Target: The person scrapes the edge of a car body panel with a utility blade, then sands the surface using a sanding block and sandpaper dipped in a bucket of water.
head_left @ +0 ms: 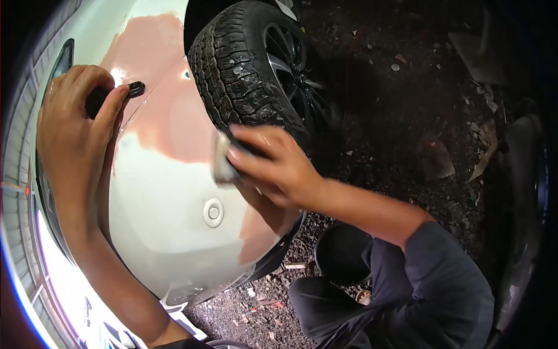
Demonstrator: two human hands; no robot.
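A: What in the right hand (273, 168)?

B: A pale block (222, 160), badly blurred, perhaps a sanding block. Firmly gripped, judging by the fingers wrapped over the outer side.

A: Held where?

B: At the wheel-arch edge of the white bumper (168, 227), just beside the tyre (221, 64) and at the lower corner of the large pink filler patch (180, 122). Too blurred for any verdict on full contact.

A: Heavy or light?

B: Probably light, and fairly stiff, going by the flat sides. Likely slippery too, given the wet shine on fingers and panel.

A: Best place for a hold?

B: Along the long edges, with thumb on one side and fingers on the other, leaving the flat face free. Better broad than pinched at one end.

A: And in the left hand (75, 110)?

B: Closed around a black piece (137, 89) with a ridged tip, near the panel seam. Mostly hidden behind the thumb and palm; can't tell hard from soft.

A: Anything fragile nearby?

B: Possibly the thin filler edges and the round parking sensor (213, 213). Worth keeping hard corners off both.
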